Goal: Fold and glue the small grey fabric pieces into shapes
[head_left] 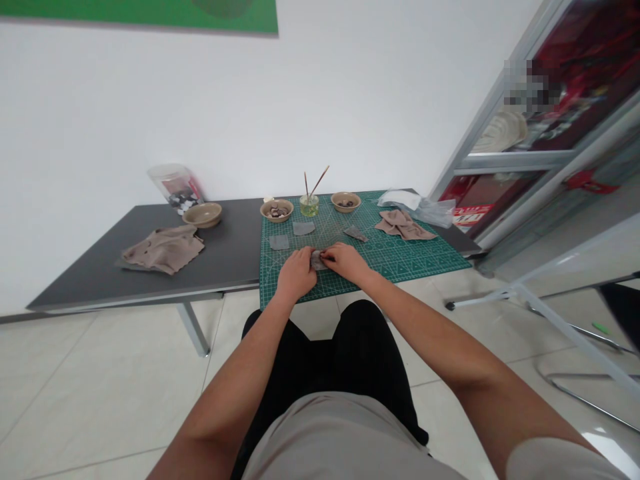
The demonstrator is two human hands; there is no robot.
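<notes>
While the left hand pins it, the right hand pinches a small grey fabric scrap on the gridded green mat.

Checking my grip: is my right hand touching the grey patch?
Touching. Head view: fingertips of the right hand overlap the grey patch, no gap.
</notes>
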